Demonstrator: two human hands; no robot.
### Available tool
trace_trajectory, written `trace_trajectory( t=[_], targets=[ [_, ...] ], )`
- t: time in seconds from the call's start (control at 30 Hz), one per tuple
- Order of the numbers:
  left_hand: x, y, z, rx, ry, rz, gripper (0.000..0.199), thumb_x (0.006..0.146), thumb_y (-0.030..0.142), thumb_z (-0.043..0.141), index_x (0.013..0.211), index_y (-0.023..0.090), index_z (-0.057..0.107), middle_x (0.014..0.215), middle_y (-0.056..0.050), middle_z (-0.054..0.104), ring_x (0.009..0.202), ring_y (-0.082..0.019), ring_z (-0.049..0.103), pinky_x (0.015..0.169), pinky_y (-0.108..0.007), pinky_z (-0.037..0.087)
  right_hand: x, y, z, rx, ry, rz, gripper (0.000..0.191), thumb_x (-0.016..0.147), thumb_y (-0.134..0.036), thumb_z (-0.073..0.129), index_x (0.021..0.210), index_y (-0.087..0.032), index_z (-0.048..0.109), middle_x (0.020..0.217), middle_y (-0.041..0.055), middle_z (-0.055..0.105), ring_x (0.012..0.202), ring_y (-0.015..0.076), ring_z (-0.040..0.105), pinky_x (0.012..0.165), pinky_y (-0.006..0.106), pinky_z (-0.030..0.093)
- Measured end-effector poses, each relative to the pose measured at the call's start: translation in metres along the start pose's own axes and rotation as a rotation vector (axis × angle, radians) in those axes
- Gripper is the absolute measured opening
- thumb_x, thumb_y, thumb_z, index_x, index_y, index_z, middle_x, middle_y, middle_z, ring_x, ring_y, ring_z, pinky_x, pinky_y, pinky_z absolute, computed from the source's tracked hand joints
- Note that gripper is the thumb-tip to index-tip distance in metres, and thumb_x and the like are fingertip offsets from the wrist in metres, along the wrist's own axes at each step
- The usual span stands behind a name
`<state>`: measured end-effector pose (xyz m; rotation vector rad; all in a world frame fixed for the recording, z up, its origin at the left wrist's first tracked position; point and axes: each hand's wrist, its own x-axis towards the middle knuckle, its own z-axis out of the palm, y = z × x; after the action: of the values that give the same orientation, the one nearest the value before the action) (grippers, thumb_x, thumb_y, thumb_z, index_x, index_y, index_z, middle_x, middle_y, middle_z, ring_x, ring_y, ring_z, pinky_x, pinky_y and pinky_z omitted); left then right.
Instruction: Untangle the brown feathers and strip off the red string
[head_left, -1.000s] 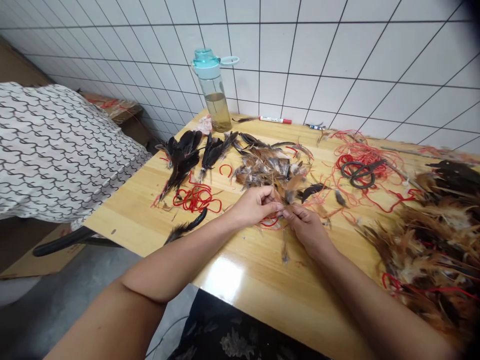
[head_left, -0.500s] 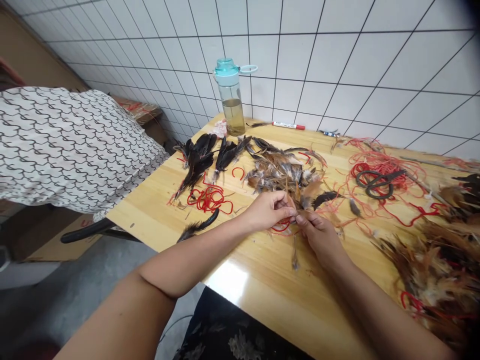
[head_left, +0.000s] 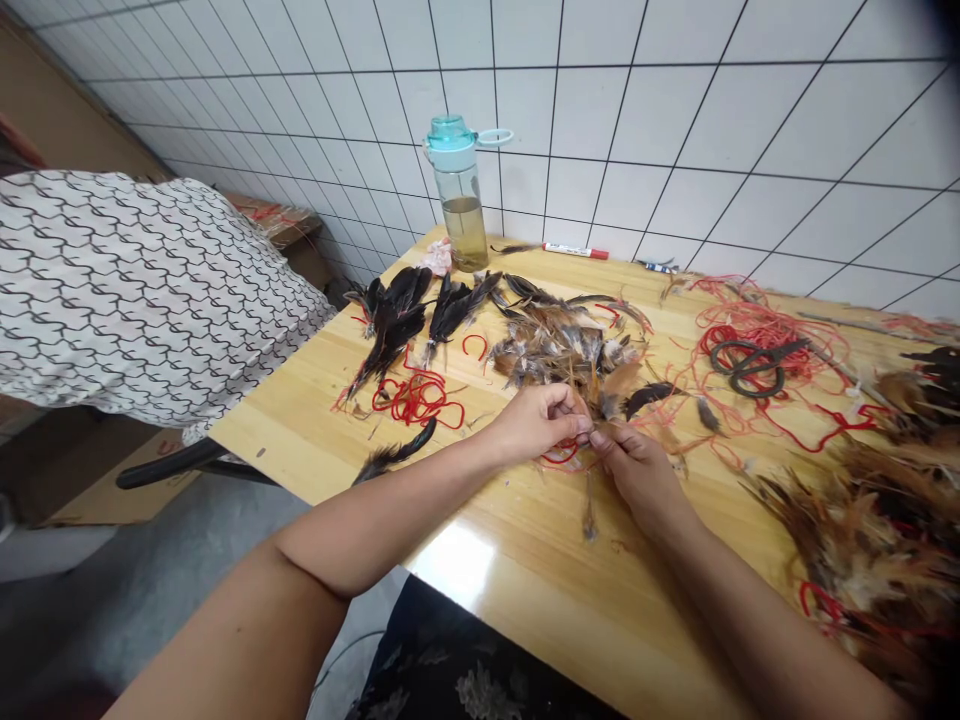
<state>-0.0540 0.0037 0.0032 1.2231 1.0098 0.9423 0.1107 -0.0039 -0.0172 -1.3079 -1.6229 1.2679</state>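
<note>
My left hand (head_left: 549, 420) and my right hand (head_left: 634, 462) meet fingertip to fingertip above the table, both closed in a pinch. Between them sit the quill ends of some brown feathers (head_left: 619, 385), largely covered by my fingers. Just beyond lies a loose pile of brown and grey feathers (head_left: 551, 340). Under my left hand a red cord (head_left: 561, 456) curves across the wood. A small thin feather (head_left: 589, 522) shows below my fingertips. To the right of the pile rests a dark feather (head_left: 649, 397).
Black feather bundles (head_left: 397, 310) and a tangle of red cord (head_left: 420, 400) lie to the left. Scissors (head_left: 757, 368) rest on red strings at the right. A large brown feather heap (head_left: 870, 520) fills the right edge. A water bottle (head_left: 465, 215) and a marker (head_left: 576, 251) stand near the wall.
Almost nothing differs. My fingertips stay pinched together at the same spot, and the whole view has shifted very slightly.
</note>
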Motion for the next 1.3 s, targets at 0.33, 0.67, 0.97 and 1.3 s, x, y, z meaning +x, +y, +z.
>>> trace_trajectory(
  t=[0.33,0.67,0.97,1.3],
  targets=[
    [-0.003,-0.001,0.004,-0.103,0.026,-0.045,0.027,0.070,0.035,0.071,0.070,0.013,0.054,0.063,-0.001,0.058,0.055,-0.006,0.048,0.054,-0.019,0.034,0.001,0.003,-0.001,-0.035,-0.003,-0.027,0.027,0.082,-0.040,0.054,0.064,-0.021,0.058,0.060,-0.0009,0.048,0.061,0.0149,0.043,0.057,0.027,0.034],
    [0.000,-0.006,0.003,0.037,0.023,-0.026,0.026,0.073,0.035,0.066,0.072,0.014,0.052,0.066,-0.002,0.061,0.059,-0.009,0.053,0.058,-0.021,0.039,0.000,0.000,0.000,-0.047,-0.009,-0.040,0.027,0.081,-0.042,0.054,0.068,-0.020,0.064,0.057,-0.0008,0.048,0.060,0.0152,0.044,0.056,0.027,0.034],
    [0.011,0.009,-0.053,0.635,0.455,0.272,0.009,0.081,0.025,0.056,0.082,0.017,0.060,0.081,-0.003,0.061,0.073,-0.013,0.053,0.070,-0.025,0.040,-0.002,0.004,-0.001,-0.013,0.049,0.045,0.037,0.082,-0.054,0.052,0.073,-0.020,0.062,0.055,-0.0033,0.041,0.055,0.0133,0.038,0.053,0.026,0.030],
    [0.039,-0.010,-0.080,0.938,0.477,0.115,0.027,0.083,0.038,0.053,0.067,0.017,0.058,0.068,-0.003,0.058,0.068,-0.015,0.049,0.066,-0.027,0.034,-0.003,0.004,-0.001,0.032,0.026,0.081,0.045,0.078,-0.063,0.053,0.072,-0.018,0.057,0.055,-0.0047,0.038,0.053,0.0112,0.033,0.052,0.026,0.026]
  ],
)
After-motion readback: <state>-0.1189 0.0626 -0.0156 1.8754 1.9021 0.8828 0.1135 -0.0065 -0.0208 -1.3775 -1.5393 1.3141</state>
